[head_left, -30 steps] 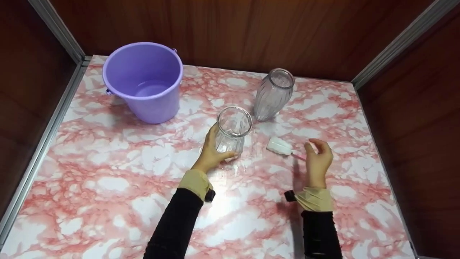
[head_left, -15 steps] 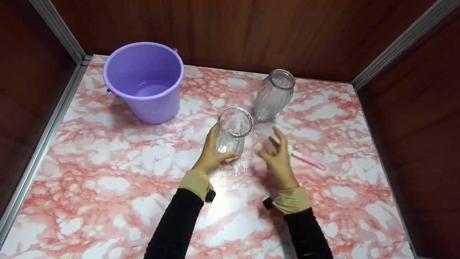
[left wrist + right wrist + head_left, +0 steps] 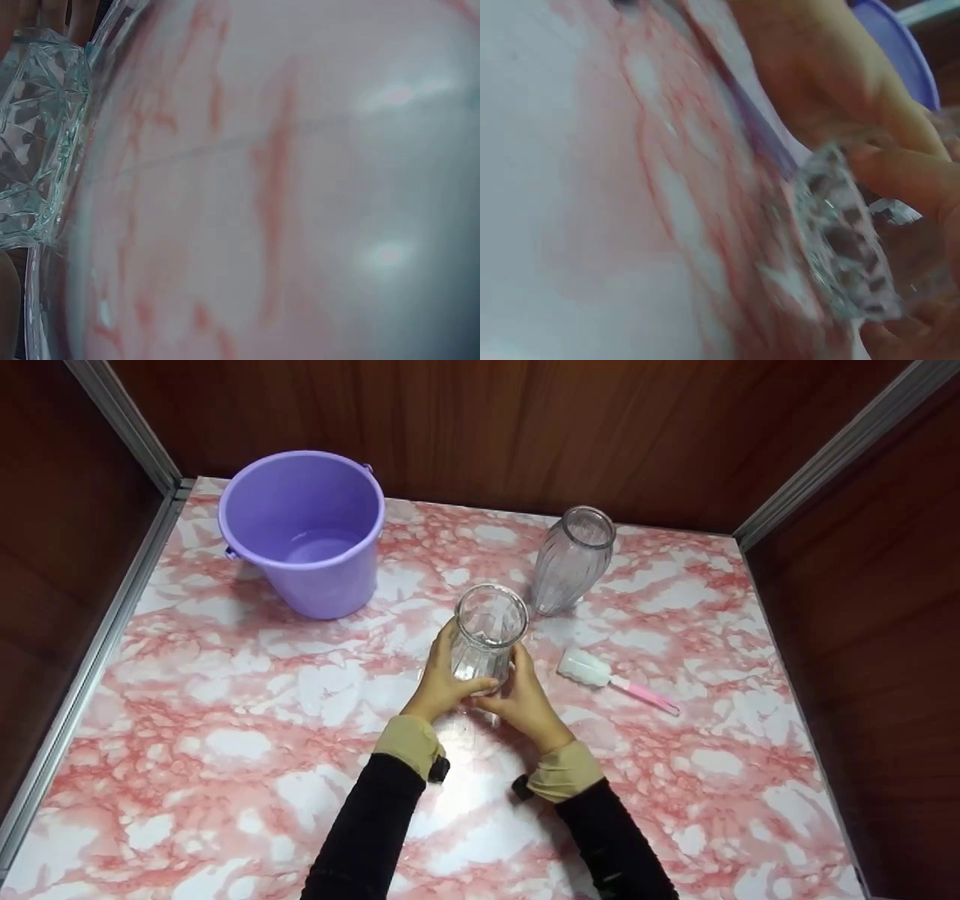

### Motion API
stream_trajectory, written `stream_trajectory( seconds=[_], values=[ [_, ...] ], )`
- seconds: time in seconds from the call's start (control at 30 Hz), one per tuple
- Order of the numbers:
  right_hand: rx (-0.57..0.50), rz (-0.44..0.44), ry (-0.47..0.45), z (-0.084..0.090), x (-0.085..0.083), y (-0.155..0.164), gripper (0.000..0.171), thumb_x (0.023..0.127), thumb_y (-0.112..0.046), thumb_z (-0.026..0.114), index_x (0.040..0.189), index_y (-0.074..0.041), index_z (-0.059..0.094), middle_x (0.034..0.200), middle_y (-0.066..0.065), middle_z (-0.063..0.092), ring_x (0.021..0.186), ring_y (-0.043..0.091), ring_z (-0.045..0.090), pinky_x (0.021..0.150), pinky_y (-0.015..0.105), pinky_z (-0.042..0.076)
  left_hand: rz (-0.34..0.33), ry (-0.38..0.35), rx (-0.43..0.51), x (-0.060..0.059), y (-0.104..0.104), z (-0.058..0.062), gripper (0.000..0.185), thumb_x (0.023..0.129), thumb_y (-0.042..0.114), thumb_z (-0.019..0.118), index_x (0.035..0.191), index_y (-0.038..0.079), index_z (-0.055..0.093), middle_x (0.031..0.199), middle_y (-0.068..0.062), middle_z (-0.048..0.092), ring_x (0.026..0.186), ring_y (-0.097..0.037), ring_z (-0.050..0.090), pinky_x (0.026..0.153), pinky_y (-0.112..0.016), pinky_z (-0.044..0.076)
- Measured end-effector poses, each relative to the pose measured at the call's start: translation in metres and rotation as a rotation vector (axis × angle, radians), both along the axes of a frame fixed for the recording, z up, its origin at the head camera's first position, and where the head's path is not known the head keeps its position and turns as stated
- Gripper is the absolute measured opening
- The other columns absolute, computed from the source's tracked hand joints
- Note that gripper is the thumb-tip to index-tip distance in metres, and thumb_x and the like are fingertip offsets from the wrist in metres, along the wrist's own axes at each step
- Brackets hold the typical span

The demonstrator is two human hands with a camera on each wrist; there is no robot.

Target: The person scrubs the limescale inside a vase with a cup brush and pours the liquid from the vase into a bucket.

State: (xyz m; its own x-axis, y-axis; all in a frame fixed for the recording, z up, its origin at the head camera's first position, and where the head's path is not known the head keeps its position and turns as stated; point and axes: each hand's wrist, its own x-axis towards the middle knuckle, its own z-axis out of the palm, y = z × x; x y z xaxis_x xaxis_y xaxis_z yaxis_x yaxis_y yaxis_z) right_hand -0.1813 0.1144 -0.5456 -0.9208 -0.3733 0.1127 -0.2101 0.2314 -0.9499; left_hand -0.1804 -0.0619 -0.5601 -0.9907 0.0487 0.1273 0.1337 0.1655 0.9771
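Observation:
A clear ribbed glass vase stands upright mid-table. My left hand grips its lower left side, and my right hand wraps round its lower right side. The left wrist view shows the vase's faceted base close against the marble top. In the blurred right wrist view, fingers curl round the same glass base. A white brush with a pink handle lies on the table just right of my right hand.
A purple bucket holding a little water stands at the back left. A second, taller glass vase stands behind the held one. Wooden walls with metal rails bound the pink marbled table.
My right hand has left the brush lying on the table and swung left onto the vase. The left hand has stayed on the vase.

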Motion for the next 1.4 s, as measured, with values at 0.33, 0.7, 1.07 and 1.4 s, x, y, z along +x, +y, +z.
stream_trajectory(
  seconds=[0.33, 0.7, 1.07, 1.4],
  values=[
    [0.15, -0.2, 0.19, -0.005, 0.005, -0.022, 0.122, 0.063, -0.011, 0.096, 0.155, 0.009, 0.017, 0.151, 0.034, 0.032, 0.142, 0.045, 0.033, 0.121, 0.053, 0.025, 0.024, 0.017, -0.022, 0.0, -0.001, 0.005, 0.119, 0.069, 0.028, 0.096, 0.16, 0.015, 0.021, 0.162, -0.015, 0.03, 0.147, -0.034, 0.032, 0.122, -0.05, 0.026],
    [0.105, -0.252, 0.171, -0.006, 0.002, -0.025, 0.113, 0.06, -0.004, 0.092, 0.153, 0.005, 0.028, 0.148, 0.028, 0.043, 0.138, 0.04, 0.042, 0.119, 0.049, 0.032, 0.094, 0.061, -0.199, 0.004, 0.005, 0.015, 0.119, 0.068, 0.034, 0.095, 0.159, 0.008, 0.023, 0.159, -0.02, 0.033, 0.144, -0.037, 0.036, 0.12, -0.049, 0.03],
    [0.058, -0.261, 0.177, -0.007, 0.003, -0.025, 0.096, 0.063, 0.0, 0.087, 0.147, 0.002, 0.038, 0.138, 0.024, 0.054, 0.13, 0.037, 0.052, 0.114, 0.046, 0.041, 0.175, 0.08, -0.171, 0.009, 0.008, 0.02, 0.118, 0.065, 0.028, 0.097, 0.158, 0.002, 0.03, 0.156, -0.022, 0.039, 0.14, -0.038, 0.043, 0.119, -0.046, 0.033],
    [-0.028, -0.216, 0.177, 0.003, 0.006, -0.029, 0.103, 0.067, -0.007, 0.093, 0.153, -0.004, 0.036, 0.149, 0.022, 0.042, 0.134, 0.038, 0.047, 0.11, 0.044, 0.046, 0.229, -0.056, -0.016, 0.013, -0.002, 0.032, 0.117, 0.063, 0.031, 0.098, 0.158, 0.012, 0.031, 0.155, -0.016, 0.043, 0.139, -0.034, 0.045, 0.117, -0.047, 0.035]
  ],
)
